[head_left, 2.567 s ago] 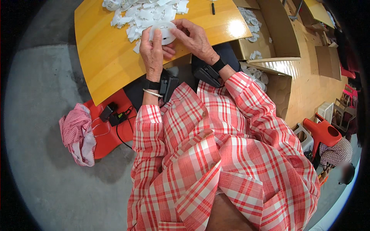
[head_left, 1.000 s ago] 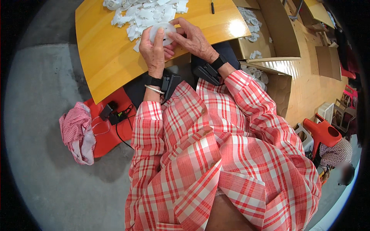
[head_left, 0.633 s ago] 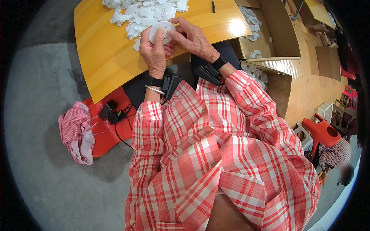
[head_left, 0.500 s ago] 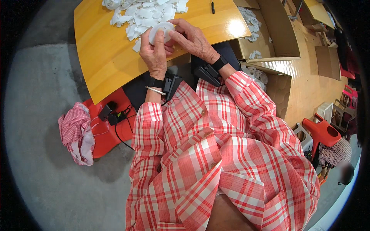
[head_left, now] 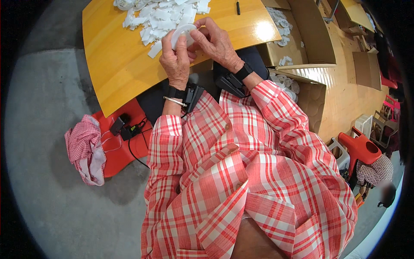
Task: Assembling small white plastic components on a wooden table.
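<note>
A round white plastic disc is held up over the near edge of the wooden table. My left hand grips the disc's left and lower side, its thumb lying on the face. From the right, my right hand pinches the rim between thumb and fingers. Both hands are closed on it, and some fingers behind it are hidden. Just beyond lies a heap of flat white plastic pieces, with several round white parts at its far left.
A black pen lies on the table. Cardboard boxes with white parts stand at the right. On the left, a red stool bears a pink checked cloth and a black device with cables. Another person is at the far right.
Both hands have shifted slightly with the disc, the left one a little to the right. The disc is tilted more, and my right thumb has moved up toward its rim.
</note>
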A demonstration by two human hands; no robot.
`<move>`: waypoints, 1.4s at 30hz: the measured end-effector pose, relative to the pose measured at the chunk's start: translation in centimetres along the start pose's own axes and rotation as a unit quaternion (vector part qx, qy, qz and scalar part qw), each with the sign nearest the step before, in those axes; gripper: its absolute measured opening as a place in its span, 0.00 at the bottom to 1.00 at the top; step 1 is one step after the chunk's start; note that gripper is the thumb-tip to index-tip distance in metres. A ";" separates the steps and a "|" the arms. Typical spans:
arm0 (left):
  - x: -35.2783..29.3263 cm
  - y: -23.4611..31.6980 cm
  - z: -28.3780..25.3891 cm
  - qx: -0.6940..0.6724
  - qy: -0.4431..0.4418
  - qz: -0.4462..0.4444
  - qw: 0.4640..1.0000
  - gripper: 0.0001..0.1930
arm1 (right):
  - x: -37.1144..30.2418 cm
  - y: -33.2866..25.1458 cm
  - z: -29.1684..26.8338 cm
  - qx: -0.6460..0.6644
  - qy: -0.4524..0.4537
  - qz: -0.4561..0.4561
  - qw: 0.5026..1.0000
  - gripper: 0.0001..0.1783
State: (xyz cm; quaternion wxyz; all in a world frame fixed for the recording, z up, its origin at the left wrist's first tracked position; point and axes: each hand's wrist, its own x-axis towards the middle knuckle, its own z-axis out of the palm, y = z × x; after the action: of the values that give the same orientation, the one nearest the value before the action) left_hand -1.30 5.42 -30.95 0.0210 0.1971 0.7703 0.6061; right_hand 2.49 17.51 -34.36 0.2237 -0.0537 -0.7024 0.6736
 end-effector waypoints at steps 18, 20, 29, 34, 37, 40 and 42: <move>0.1 0.1 -0.3 -0.039 -0.028 -0.051 0.998 0.14 | 0.3 0.3 -0.3 0.066 -0.025 0.032 0.997 0.16; 0.2 0.2 -0.3 -0.031 -0.029 -0.047 0.998 0.14 | 0.3 0.6 -0.3 0.055 -0.020 0.020 0.998 0.15; 1.0 0.5 -1.3 -0.178 -0.098 -0.139 0.969 0.22 | 0.4 0.1 -0.4 0.049 -0.004 0.053 0.997 0.13; 1.2 0.6 -1.4 -0.171 -0.120 -0.139 0.968 0.22 | 0.4 -0.2 -0.3 0.052 -0.002 0.041 0.998 0.14; 1.1 0.1 -1.4 -0.117 -0.132 -0.106 0.979 0.22 | 0.3 0.3 -0.2 0.050 -0.001 0.017 0.999 0.14; 1.1 0.0 -1.5 -0.144 -0.122 -0.129 0.973 0.22 | 0.3 0.6 -0.3 -0.005 -0.034 0.010 0.999 0.15; 1.1 0.1 -1.4 -0.131 -0.118 -0.129 0.976 0.23 | 0.3 0.6 -0.2 0.008 -0.033 0.004 0.999 0.15</move>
State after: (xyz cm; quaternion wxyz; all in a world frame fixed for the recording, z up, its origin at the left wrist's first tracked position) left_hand -2.66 4.48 -30.23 0.2156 0.1619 0.6951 0.6664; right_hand 2.22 17.89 -34.84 0.1978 -0.0325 -0.7037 0.6817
